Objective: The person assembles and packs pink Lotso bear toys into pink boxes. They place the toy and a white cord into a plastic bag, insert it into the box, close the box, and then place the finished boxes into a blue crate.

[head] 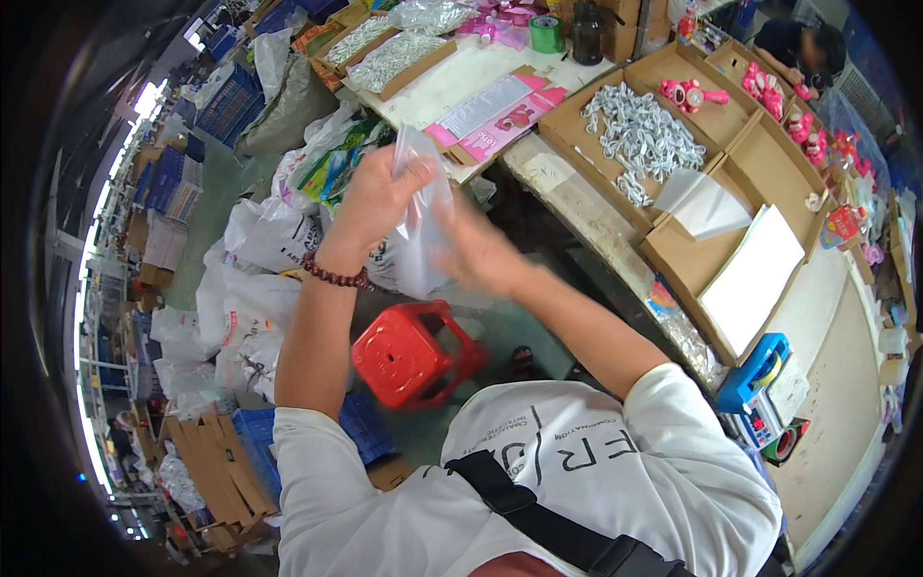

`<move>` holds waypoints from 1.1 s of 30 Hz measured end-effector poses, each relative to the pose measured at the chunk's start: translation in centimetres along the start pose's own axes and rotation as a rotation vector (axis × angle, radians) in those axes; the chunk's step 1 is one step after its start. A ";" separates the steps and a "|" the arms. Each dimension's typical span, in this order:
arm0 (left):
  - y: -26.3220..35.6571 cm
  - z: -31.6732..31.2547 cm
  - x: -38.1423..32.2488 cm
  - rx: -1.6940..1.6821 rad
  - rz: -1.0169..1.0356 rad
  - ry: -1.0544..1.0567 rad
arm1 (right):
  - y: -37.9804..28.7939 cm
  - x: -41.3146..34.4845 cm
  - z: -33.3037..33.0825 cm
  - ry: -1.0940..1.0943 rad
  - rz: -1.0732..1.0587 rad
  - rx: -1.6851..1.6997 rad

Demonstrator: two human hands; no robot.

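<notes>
My left hand [382,195], with a beaded bracelet at the wrist, grips the upper part of a translucent plastic bag [422,245] between thumb and fingers. My right hand [476,245] is motion-blurred at the bag's right side; whether its fingers hold the plastic cannot be told. Beyond the hands, a pink printed card box [505,126] lies flat at the table's edge. To the right, a divided cardboard tray [652,238] holds a heap of white cord loops [642,133], pink toy figures [692,95], a translucent sheet [703,202] and a stack of white sheets [753,278].
A red plastic stool [400,353] stands on the floor below my hands. Filled white sacks [245,303] crowd the left. A blue tape dispenser [753,368] sits near the table's edge. Another person [800,50] is at the far right.
</notes>
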State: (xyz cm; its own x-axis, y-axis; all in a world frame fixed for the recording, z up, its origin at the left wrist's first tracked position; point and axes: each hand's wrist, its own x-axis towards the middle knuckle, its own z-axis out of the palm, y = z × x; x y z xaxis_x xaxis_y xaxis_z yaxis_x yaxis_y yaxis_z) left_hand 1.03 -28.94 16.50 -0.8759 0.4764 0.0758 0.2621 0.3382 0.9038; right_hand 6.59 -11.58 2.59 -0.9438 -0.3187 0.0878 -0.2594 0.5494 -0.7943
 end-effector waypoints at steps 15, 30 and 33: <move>9.3 -0.9 -0.8 -0.107 -0.146 -0.064 | 0.4 -0.1 1.8 0.279 -0.678 -0.222; 13.0 3.3 3.8 0.440 -0.066 -0.484 | 2.2 -2.5 -12.3 -0.232 -0.413 1.151; 14.9 4.4 5.2 0.494 0.105 -0.387 | 4.9 -5.7 -11.5 -0.325 -0.221 1.170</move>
State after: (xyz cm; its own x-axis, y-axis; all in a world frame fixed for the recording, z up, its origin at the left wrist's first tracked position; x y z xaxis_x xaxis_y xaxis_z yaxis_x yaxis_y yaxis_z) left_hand 2.12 -17.86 28.47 -0.6499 0.7549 -0.0880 0.5756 0.5645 0.5917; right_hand 8.37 1.83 5.13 -0.7649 -0.5860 0.2673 0.0907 -0.5089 -0.8560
